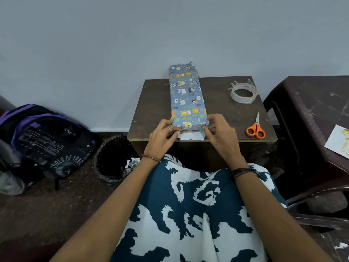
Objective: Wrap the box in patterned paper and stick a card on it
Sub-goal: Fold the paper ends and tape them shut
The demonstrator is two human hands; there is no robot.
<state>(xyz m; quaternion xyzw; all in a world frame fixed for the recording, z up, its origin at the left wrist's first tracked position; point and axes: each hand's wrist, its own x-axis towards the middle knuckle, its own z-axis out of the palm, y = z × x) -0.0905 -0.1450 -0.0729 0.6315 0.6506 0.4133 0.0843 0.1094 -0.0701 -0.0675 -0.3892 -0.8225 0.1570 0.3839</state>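
A long box wrapped in blue paper printed with cartoon bears lies lengthwise on the small dark wooden bench, its far end toward the wall and its near end at the bench's front edge, probably so the open end faces the person for folding. There the paper's white underside sticks out as an unfolded flap. The left hand presses against the near left corner, fingers curled together on the paper edge; the right hand mirrors it at the right corner, fingers pinching the side fold inward. Both forearms reach forward over the lap, wrists slightly bent, palms turned toward each other. This looks like the end-fold step. A roll of clear tape and orange-handled scissors sit well apart to the right, within reach for sealing. A pale card lies on the dark table beside the bench, not yet used.
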